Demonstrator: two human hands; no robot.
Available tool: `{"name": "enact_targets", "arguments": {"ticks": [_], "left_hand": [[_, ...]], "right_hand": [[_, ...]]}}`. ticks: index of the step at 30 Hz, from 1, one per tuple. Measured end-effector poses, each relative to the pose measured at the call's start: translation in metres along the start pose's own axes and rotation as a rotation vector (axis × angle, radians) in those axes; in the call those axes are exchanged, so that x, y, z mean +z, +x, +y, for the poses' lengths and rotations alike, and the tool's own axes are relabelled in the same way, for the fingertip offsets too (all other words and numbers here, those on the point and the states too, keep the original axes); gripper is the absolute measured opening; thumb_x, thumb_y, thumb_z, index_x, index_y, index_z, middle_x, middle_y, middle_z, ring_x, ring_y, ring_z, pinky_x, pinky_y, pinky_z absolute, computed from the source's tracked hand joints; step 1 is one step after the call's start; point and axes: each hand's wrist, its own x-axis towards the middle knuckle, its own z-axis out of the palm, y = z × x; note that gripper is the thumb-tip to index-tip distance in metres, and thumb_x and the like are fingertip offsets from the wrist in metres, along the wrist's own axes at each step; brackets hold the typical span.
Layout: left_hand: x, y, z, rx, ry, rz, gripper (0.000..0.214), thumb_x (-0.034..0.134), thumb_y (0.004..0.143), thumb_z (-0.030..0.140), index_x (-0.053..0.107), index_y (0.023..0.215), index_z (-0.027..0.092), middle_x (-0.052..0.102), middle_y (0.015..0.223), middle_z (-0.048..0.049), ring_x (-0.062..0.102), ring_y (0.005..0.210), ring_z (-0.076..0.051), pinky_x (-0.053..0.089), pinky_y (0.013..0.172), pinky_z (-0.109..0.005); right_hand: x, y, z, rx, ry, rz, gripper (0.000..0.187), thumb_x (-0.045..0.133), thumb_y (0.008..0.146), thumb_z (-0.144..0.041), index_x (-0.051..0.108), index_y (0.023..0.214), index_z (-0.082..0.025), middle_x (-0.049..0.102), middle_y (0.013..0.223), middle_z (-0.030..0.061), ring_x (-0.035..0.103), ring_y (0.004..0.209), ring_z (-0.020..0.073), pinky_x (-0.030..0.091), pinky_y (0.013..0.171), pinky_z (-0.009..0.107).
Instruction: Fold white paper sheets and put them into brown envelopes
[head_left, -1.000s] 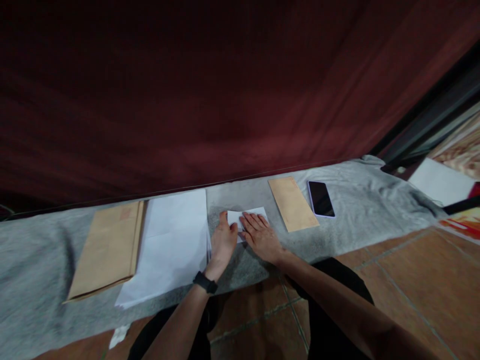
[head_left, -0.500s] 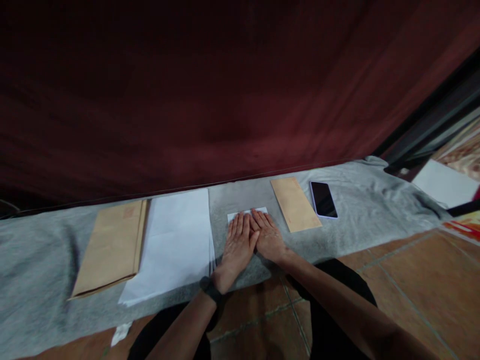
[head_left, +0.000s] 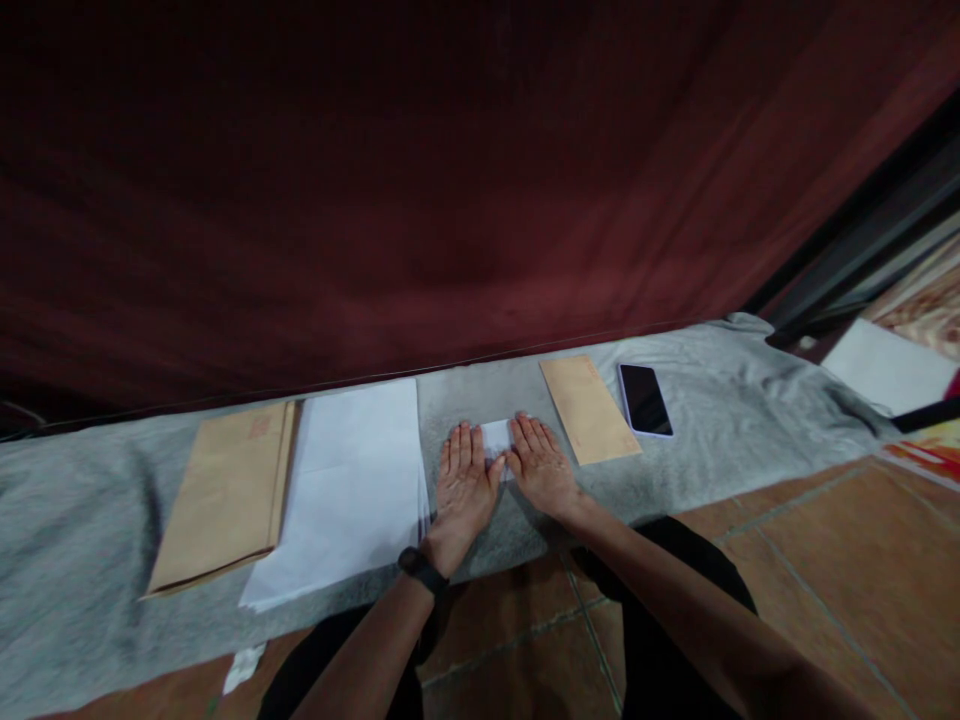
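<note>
A small folded white paper (head_left: pixel 496 436) lies on the grey cloth (head_left: pixel 90 510) in front of me. My left hand (head_left: pixel 462 482) lies flat on the paper's left end, fingers stretched out. My right hand (head_left: pixel 543 465) lies flat on its right end, fingers stretched out too. Only the paper's middle strip shows between the two hands. A black watch sits on my left wrist.
A stack of white sheets (head_left: pixel 349 485) lies left of my hands, with a brown envelope pile (head_left: pixel 221 490) beyond it. To the right are a narrow brown envelope (head_left: pixel 589 407) and a black phone (head_left: pixel 644 399). A dark red curtain (head_left: pixel 420 190) hangs behind; tiled floor (head_left: pixel 817 560) is below.
My left hand went from its edge onto the paper and now lies flat. Both hands then slid apart along the paper, left to the left and right to the right.
</note>
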Motion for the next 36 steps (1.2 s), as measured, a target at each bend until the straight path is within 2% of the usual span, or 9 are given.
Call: {"name": "enact_targets", "arguments": {"ticks": [8, 18, 22, 28, 36], "left_hand": [[0.001, 0.000, 0.000, -0.061, 0.048, 0.014, 0.069, 0.039, 0.099, 0.045, 0.035, 0.150, -0.002, 0.033, 0.158, -0.0262, 0.023, 0.151, -0.034, 0.026, 0.122, -0.051], [0.000, 0.002, 0.000, -0.073, 0.034, 0.024, 0.071, 0.042, 0.097, 0.048, 0.035, 0.151, 0.004, 0.034, 0.159, -0.0239, 0.026, 0.151, -0.034, 0.027, 0.121, -0.053], [0.001, 0.002, 0.000, -0.083, 0.022, 0.034, 0.070, 0.043, 0.097, 0.048, 0.035, 0.152, 0.005, 0.032, 0.160, -0.0236, 0.024, 0.151, -0.034, 0.027, 0.121, -0.054], [0.000, 0.001, 0.000, -0.075, 0.033, -0.009, 0.064, 0.040, 0.098, 0.037, 0.035, 0.151, 0.002, 0.030, 0.160, -0.0241, 0.022, 0.152, -0.033, 0.026, 0.122, -0.053], [0.001, 0.001, -0.001, -0.082, 0.010, -0.002, 0.062, 0.037, 0.099, 0.034, 0.032, 0.153, 0.004, 0.027, 0.162, -0.0227, 0.018, 0.153, -0.032, 0.024, 0.122, -0.054]], "right_hand": [[0.001, -0.004, 0.009, 0.050, -0.004, 0.048, 0.062, 0.036, 0.105, -0.044, 0.036, 0.153, -0.004, 0.039, 0.156, 0.0198, 0.033, 0.148, 0.0293, 0.029, 0.120, 0.047], [0.000, -0.005, 0.009, 0.076, 0.002, 0.048, 0.067, 0.039, 0.103, -0.046, 0.032, 0.154, -0.003, 0.037, 0.157, 0.0224, 0.033, 0.148, 0.0312, 0.030, 0.119, 0.050], [-0.008, -0.007, 0.004, 0.020, 0.029, 0.085, 0.061, 0.040, 0.104, -0.040, 0.032, 0.155, -0.007, 0.037, 0.158, 0.0189, 0.033, 0.148, 0.0304, 0.028, 0.120, 0.052], [-0.012, -0.013, -0.011, -0.161, 0.104, -0.012, 0.054, 0.035, 0.105, -0.036, 0.039, 0.153, -0.011, 0.040, 0.158, 0.0117, 0.035, 0.147, 0.0238, 0.030, 0.122, 0.044], [-0.005, -0.015, -0.006, -0.088, 0.036, 0.012, 0.054, 0.037, 0.105, -0.039, 0.042, 0.151, -0.010, 0.039, 0.158, 0.0149, 0.034, 0.147, 0.0257, 0.029, 0.121, 0.045]]}}
